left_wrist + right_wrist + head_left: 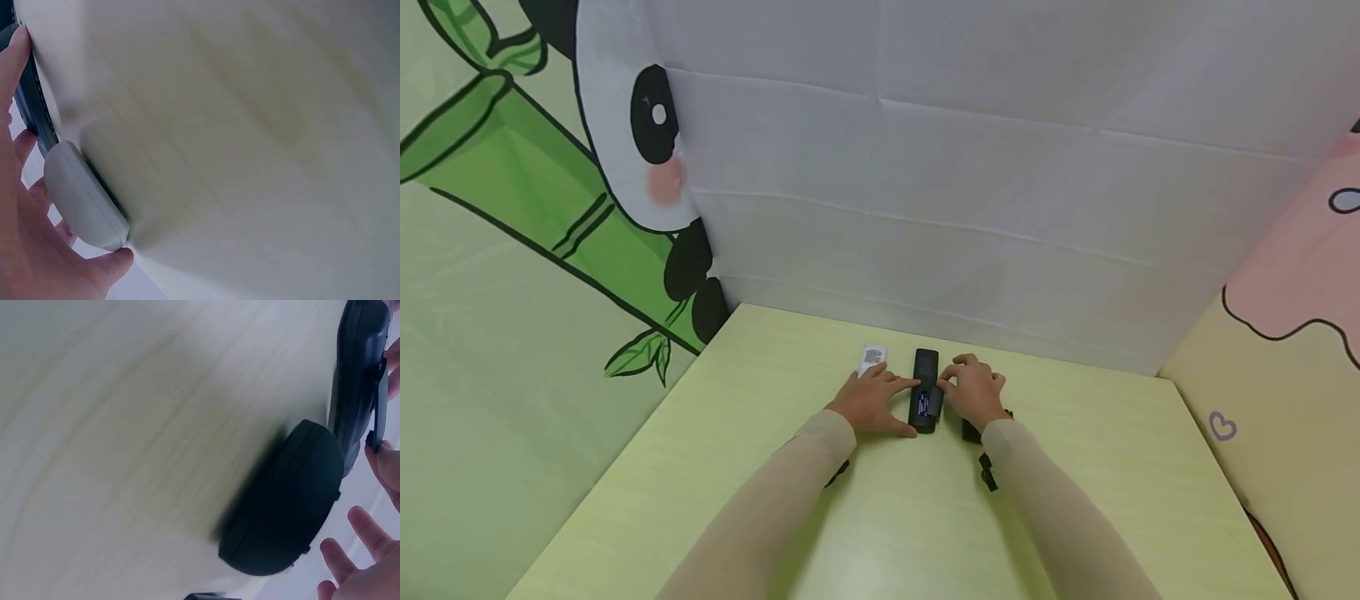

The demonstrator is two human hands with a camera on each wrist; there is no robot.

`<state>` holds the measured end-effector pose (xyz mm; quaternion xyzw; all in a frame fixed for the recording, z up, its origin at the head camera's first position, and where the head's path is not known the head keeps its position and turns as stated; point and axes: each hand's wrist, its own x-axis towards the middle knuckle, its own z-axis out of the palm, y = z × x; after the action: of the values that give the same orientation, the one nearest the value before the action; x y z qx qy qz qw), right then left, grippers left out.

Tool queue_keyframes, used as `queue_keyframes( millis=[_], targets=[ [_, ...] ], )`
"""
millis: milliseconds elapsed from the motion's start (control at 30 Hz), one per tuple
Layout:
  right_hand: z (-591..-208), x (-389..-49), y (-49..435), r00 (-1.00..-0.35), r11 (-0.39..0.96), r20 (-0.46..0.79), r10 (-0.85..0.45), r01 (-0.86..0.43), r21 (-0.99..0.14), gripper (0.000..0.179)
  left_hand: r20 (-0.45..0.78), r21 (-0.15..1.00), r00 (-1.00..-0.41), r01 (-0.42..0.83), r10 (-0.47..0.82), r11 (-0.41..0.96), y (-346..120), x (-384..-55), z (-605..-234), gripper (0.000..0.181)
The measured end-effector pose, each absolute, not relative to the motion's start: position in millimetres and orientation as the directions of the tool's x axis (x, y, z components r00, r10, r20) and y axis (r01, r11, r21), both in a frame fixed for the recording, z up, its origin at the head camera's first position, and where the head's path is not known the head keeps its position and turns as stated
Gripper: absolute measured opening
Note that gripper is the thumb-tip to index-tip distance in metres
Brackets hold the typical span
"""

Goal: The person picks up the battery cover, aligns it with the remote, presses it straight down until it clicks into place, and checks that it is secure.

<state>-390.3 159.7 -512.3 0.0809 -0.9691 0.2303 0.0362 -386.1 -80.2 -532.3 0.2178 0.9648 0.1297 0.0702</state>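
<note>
A black remote control [927, 364] lies back up on the table, its battery compartment exposed and blue batteries [922, 406] visible inside. My left hand [871, 403] has its index fingertip on the remote's left edge, with the thumb stretched toward its near end. At the remote's right side, my right hand [976, 392] pinches the dark battery cover [380, 403], which stands tilted beside the compartment. A white object with a printed label [873, 356] is partly hidden behind the left hand. Under my right wrist sits a rounded black object [284, 500], mostly covered in the head view.
The pale wooden table [887, 533] meets a white sheet [925, 208] at its back edge. Printed cartoon walls stand on both sides. A light grey rounded object [81, 194] lies by the left hand in the left wrist view.
</note>
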Motion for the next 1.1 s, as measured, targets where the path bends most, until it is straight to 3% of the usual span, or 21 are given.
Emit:
queue_keyframes(
  millis=[1100],
  targets=[
    [-511.1, -390.1, 149.8, -0.975, 0.871, 0.136, -0.177, -0.219, -0.439, 0.017, -0.09, 0.274, -0.896, 0.398, 0.436, 0.875, -80.3, -380.3, -525.2, 0.101]
  ],
)
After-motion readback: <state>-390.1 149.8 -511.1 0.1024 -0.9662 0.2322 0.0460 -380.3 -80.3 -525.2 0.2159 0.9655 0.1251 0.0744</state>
